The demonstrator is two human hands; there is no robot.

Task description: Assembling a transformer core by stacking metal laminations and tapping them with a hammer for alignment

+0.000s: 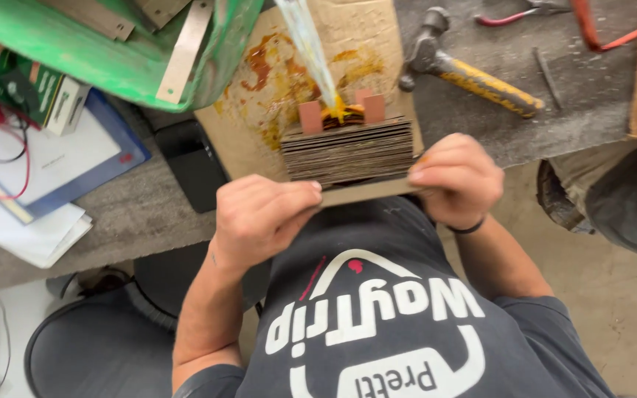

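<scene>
1. Dark shirt with a white printed emblem [392,324] fills the bottom of the head view, right under the camera, and both forearms reach forward from it to the workbench edge [134,214].
2. Left hand [259,214] is curled closed, fingers folded over and thumb pinching the near left end of a flat brown strip [366,191].
3. Right hand [457,180] is closed too, fingers wrapped down over the strip's right end, a dark band at the wrist.
4. That strip lies level between the two hands, touching the near face of a stack of thin metal plates [348,151], which sits just beyond the knuckles on a stained cardboard sheet [274,81].
5. My read: one plate is being seated against the stack. The next move calls for even pressure from both ends, so it goes in square and does not jam.
6. Two small pinkish tabs [311,116] and yellow-wrapped wires [342,112] stand behind the stack.
7. A hammer [473,74] rests well apart, up right; a green bin [112,44] and papers [31,191] lie left.
</scene>
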